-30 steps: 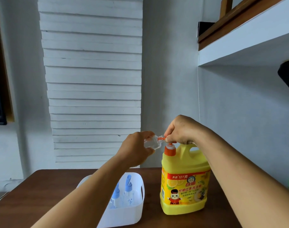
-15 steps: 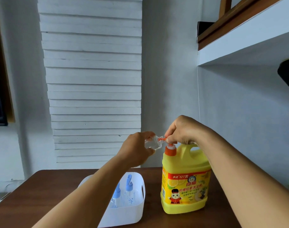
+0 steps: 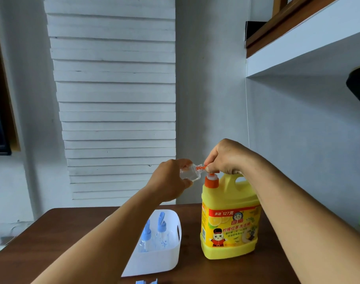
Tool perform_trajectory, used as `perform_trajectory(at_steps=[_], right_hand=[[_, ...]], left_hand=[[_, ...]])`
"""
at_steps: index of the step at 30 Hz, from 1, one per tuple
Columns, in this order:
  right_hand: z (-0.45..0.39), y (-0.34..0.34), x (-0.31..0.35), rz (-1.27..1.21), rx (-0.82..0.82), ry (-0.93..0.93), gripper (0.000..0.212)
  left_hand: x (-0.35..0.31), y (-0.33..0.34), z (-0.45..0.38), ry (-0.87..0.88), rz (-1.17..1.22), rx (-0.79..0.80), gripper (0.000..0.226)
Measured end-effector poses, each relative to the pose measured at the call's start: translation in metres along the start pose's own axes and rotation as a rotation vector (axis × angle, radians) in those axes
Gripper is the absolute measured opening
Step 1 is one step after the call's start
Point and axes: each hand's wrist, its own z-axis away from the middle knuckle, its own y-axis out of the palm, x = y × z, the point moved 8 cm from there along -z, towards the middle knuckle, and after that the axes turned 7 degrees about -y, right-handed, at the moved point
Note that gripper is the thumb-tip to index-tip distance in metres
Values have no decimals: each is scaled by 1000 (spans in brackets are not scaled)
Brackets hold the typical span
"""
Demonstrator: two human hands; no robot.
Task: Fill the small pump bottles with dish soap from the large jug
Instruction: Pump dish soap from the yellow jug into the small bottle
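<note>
At the bottom edge of the frame, just right of center, a small blue part [image 3: 146, 281] lay on the brown table [image 3: 236, 271]. Above it, in the lower center, a white basket [image 3: 171, 253] stood on the table and held two clear pump bottles with blue pump heads [image 3: 154, 232], both upright and side by side. Just to the right of the basket, apart from it, the large yellow jug [image 3: 229, 222] stood upright on the table, its printed label facing the camera and its orange pump [image 3: 211, 180] fitted at the neck.

Above the basket, the left hand [image 3: 171, 181] gripped a small clear bottle [image 3: 190, 173], tilted sideways with its mouth meeting the orange spout [image 3: 201, 167]. The right hand [image 3: 226, 158] rested over the pump head, fingers curled down around it and pressing on it.

Behind, a white slatted panel [image 3: 113, 99] covered the wall, and a shelf [image 3: 308, 37] ran across the upper right.
</note>
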Motion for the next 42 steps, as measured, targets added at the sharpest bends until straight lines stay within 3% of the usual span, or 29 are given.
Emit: perform_trajectory(at_steps=[32,42], right_hand=[[-4,-6,8,154,54,-10,32],[-3,3,1,86,24,9,30]], left_hand=[[-4,-4,-2,27,6,-2,45],[1,3,2,17,11,-1,42]])
